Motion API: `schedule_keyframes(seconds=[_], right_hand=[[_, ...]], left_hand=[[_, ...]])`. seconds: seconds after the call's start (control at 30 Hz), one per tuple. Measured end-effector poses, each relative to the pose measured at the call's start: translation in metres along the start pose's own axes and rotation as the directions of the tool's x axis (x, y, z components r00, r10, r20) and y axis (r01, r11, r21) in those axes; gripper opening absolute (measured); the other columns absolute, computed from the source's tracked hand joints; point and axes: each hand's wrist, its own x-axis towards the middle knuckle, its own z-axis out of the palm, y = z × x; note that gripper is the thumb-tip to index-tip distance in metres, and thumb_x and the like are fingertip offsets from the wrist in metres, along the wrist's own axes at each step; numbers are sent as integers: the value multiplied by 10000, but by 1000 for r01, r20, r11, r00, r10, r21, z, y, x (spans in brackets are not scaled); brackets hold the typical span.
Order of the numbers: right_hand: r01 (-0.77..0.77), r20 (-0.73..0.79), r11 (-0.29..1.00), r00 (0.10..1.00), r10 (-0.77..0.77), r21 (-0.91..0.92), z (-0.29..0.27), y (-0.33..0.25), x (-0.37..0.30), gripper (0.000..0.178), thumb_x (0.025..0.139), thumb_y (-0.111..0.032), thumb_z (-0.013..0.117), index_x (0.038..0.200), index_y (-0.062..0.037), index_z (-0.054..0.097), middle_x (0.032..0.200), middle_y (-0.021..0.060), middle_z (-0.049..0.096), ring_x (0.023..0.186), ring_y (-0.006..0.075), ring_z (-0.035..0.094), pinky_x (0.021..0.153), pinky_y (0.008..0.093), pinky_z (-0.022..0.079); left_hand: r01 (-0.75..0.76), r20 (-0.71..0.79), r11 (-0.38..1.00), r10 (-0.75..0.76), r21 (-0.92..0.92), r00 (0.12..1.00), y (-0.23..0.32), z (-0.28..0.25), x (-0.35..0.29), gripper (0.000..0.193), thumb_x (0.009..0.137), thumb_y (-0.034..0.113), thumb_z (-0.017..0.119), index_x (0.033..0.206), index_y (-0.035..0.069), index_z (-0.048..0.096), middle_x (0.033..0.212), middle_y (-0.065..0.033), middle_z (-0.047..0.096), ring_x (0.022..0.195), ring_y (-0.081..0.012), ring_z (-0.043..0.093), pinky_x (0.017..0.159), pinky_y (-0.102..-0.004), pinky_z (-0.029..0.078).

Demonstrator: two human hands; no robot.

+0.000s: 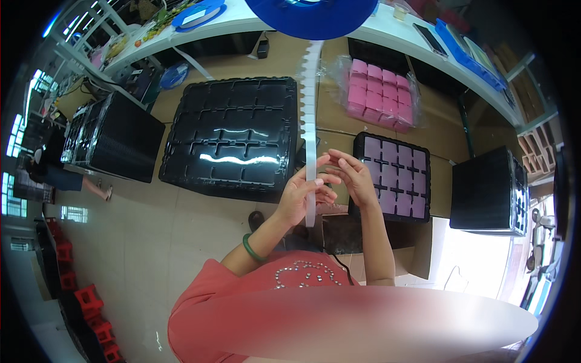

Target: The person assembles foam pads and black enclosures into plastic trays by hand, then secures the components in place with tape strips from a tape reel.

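Observation:
A long white strip (pixel 308 103) with a notched left edge hangs from a blue reel (pixel 311 18) at the top. My left hand (pixel 296 196) closes on the strip's lower part, thumb across it, and the plain end dangles below. Just right of it is my right hand (pixel 358 181), fingers bent and apart, the tips near the left fingers; I see nothing in it. To its right lies a black compartment tray (pixel 427 181) with pale purple blocks (pixel 390 172) in its cells. Black moulded trays (pixel 233 121) lie stacked to the left of the strip.
Pink blocks (pixel 378 91) sit in clear plastic behind the filled tray. Tall stacks of black trays stand at the left (pixel 124 136) and right (pixel 484 193). A white shelf (pixel 242 21) runs across the back. Red stools (pixel 89 300) line the far left, near another person (pixel 63 175).

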Motion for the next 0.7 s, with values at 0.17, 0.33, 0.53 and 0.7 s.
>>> schedule_keyframes(seconds=[0.17, 0.33, 0.53, 0.7], right_hand=[[-181, 279, 906, 957, 74, 382, 57, -24, 2, 455, 998, -194, 571, 1369, 57, 493, 1247, 147, 635, 1114, 194, 615, 960, 357, 506], [-216, 305, 895, 947, 95, 390, 68, -3, -1, 407, 963, -175, 626, 1300, 40, 553, 1117, 122, 670, 1009, 185, 642, 898, 308, 530], [-249, 366, 893, 925, 104, 375, 85, 10, -2, 345, 902, -142, 696, 1200, 14, 615, 1018, 87, 661, 961, 173, 639, 855, 295, 527], [-201, 421, 928, 905, 53, 315, 91, 32, 8, 256, 884, -122, 713, 1098, 5, 653, 1010, 81, 673, 882, 144, 640, 766, 281, 514]], left_hand=[[93, 170, 990, -110, 105, 979, 15, -23, -37, 412, 993, 147, 486, 1363, -33, 501, 978, -163, 701, 664, -128, 632, 604, -239, 514], [155, 221, 987, -142, -42, 965, 27, -22, -65, 464, 1062, 299, 345, 1234, -76, 555, 774, -162, 691, 460, -108, 519, 462, -215, 419], [244, 249, 961, -207, -128, 946, 30, -48, -84, 501, 1081, 346, 293, 1095, -59, 587, 629, -146, 644, 363, -106, 439, 396, -216, 369], [261, 264, 961, -230, -88, 937, 45, -65, -99, 511, 1081, 351, 289, 1056, -55, 599, 629, -144, 640, 371, -99, 443, 411, -209, 371]])
